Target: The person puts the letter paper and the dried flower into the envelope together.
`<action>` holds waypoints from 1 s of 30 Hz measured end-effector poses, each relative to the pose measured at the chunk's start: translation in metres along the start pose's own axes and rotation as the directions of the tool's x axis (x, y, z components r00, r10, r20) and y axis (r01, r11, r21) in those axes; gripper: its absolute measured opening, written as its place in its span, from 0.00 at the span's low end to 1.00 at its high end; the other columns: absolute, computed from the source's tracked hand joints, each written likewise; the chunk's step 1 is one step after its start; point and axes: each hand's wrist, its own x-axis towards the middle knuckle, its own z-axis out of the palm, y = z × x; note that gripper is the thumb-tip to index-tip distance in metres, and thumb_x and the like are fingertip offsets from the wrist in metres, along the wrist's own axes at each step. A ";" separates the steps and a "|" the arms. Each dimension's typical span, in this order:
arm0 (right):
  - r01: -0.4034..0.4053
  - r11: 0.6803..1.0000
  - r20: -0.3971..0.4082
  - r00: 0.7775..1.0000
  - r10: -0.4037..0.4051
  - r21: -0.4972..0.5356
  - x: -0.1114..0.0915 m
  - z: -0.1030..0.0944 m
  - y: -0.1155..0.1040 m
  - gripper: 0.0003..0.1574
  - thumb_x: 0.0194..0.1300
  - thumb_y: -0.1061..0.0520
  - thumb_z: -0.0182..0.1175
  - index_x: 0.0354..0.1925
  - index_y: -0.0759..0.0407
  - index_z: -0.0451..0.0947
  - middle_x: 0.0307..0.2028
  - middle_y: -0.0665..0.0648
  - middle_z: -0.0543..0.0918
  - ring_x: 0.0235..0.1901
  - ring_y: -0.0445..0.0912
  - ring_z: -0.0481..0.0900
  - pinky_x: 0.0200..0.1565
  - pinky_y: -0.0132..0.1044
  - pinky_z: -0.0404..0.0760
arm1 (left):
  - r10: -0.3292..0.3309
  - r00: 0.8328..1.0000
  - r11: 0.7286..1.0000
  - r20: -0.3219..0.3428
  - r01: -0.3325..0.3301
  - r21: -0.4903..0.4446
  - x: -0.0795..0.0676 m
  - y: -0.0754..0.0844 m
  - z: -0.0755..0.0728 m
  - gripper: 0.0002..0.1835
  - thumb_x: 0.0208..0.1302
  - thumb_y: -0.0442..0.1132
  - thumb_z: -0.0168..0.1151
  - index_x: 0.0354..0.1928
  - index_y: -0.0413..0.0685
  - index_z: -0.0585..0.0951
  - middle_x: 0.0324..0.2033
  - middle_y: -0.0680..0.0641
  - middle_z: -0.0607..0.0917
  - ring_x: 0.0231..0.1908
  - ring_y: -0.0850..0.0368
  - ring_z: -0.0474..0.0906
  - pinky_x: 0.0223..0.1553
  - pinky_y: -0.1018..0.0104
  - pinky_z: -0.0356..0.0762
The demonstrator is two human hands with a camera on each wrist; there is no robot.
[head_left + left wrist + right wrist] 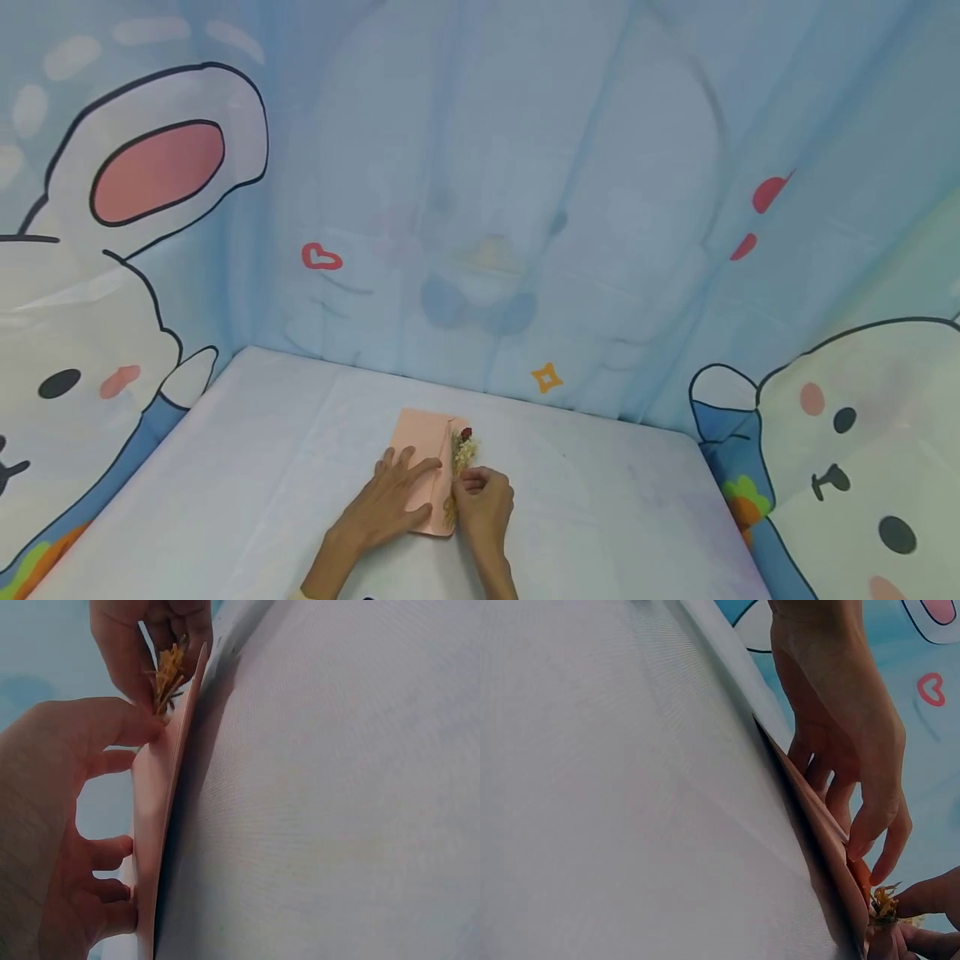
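Observation:
A pink paper envelope or folded card lies on the white-covered table, turned slightly. My left hand rests on it with spread fingers, its thumb near the lower right edge. Along the right edge of the paper runs a small dried flower bunch with a dark red bloom at its top. My right hand pinches the bunch around its middle, between thumb and fingers. Yellowish stem ends stick out below that grip in the left wrist view. Whether the bunch is fastened to the paper I cannot tell.
The white tablecloth spreads around the hands. Behind the table and at both sides hangs a blue curtain printed with cartoon animals. A small dark object just shows at the bottom edge of the head view.

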 end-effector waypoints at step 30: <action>0.104 0.986 0.109 0.990 -0.090 -0.128 0.005 0.019 -0.011 0.05 0.57 0.65 0.77 0.26 0.61 0.91 0.21 0.54 0.90 0.19 0.42 0.85 0.23 0.38 0.83 | -0.014 0.997 0.999 -0.078 0.018 0.047 0.004 0.003 0.005 0.33 0.74 0.53 0.64 0.78 0.58 0.75 0.76 0.27 0.69 0.76 0.20 0.64 0.75 0.22 0.66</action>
